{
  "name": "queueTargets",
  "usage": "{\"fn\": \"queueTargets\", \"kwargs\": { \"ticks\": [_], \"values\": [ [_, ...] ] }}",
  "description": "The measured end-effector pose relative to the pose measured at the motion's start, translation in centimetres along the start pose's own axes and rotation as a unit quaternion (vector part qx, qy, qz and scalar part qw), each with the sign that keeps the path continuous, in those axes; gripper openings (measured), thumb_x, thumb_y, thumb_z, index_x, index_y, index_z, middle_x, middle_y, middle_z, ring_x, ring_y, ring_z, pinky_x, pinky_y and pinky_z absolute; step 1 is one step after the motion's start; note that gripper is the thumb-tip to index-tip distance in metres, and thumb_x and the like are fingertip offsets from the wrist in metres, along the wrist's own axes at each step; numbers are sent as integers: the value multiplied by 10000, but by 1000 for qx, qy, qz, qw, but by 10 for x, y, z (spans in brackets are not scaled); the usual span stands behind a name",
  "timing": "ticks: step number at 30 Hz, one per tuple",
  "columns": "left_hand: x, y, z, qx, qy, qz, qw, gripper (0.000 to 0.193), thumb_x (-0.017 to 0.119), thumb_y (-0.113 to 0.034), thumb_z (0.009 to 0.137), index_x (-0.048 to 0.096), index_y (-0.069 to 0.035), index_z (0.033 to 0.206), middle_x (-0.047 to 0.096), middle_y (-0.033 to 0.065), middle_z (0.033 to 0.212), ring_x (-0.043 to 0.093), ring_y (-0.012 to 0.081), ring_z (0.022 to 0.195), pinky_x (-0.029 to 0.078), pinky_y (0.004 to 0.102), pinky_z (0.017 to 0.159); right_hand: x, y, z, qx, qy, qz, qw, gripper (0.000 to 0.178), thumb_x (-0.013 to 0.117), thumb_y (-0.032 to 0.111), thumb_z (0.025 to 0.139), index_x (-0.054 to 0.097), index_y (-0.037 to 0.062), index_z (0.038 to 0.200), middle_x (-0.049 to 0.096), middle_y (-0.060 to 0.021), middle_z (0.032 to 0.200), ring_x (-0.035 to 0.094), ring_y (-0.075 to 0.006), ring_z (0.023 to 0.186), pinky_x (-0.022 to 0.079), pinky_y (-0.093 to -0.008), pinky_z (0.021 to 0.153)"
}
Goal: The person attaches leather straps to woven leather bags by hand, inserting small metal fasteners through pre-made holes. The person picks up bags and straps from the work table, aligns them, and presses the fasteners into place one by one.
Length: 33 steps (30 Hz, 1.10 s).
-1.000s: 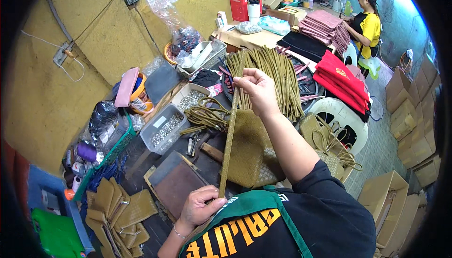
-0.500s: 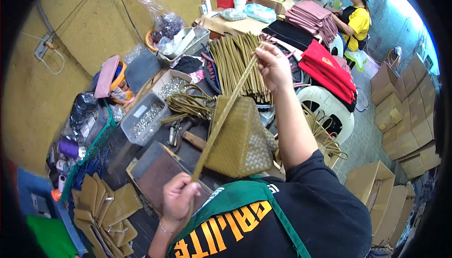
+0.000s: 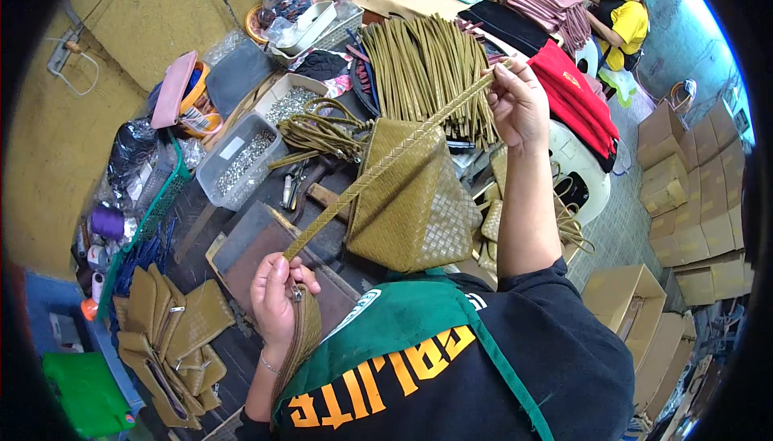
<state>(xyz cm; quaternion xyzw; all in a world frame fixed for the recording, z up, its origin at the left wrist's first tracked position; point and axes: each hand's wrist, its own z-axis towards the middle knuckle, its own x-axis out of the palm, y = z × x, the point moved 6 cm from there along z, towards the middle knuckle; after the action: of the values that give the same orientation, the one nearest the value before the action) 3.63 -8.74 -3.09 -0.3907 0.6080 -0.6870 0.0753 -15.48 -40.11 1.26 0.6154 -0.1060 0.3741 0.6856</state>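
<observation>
Over the tabletop, the left hand and right hand are pinching a strap straight, risking its slipping free if either grip loosens.

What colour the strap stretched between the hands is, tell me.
The strap is olive-brown, seen best in the head view.

Olive strap pulled straight, mid-frame | right hand pinching its upper end, right of centre | left hand on its lower stretch, zippered pouch right there, lower left!
</observation>
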Motion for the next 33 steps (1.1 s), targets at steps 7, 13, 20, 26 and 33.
{"fn": "queueTargets", "kwargs": {
  "ticks": [7,13,20,26,33],
  "values": [
    [-3,1,-1,-3,2,-20,1000,204,376,-174,880,490,-13,829,487,35,649,507,133,529,393,218,492,-3,-1,-3,-11,4,0,1000,183,569,32,745,514,55,918,587,-52,754,551,-96,630,391,-168,502],
    [-12,-35,-11,171,-104,257,945,133,480,-34,818,535,23,925,529,61,718,537,153,597,433,239,556,20,17,-14,-118,166,-230,952,211,578,-44,716,552,0,921,587,-62,799,558,-112,725,442,-191,610],
    [30,-74,-45,511,33,577,636,174,632,2,634,588,-74,784,583,54,818,576,192,760,438,327,680,54,28,-28,-403,181,-581,684,179,628,-7,628,601,58,792,578,-57,758,539,-201,742,430,-281,683],
    [46,-66,-46,496,139,569,641,196,651,-34,621,592,-110,791,576,16,836,577,156,735,424,296,679,42,26,-33,-526,39,-584,617,238,650,7,568,627,119,776,567,-38,856,515,-216,806,407,-314,713],
    [48,-62,-45,499,148,560,645,183,665,-43,615,587,-113,765,577,10,818,575,151,718,416,290,669,39,21,-29,-539,31,-578,611,254,654,8,553,623,116,781,555,-39,846,508,-216,794,405,-319,704]
  ]
}}
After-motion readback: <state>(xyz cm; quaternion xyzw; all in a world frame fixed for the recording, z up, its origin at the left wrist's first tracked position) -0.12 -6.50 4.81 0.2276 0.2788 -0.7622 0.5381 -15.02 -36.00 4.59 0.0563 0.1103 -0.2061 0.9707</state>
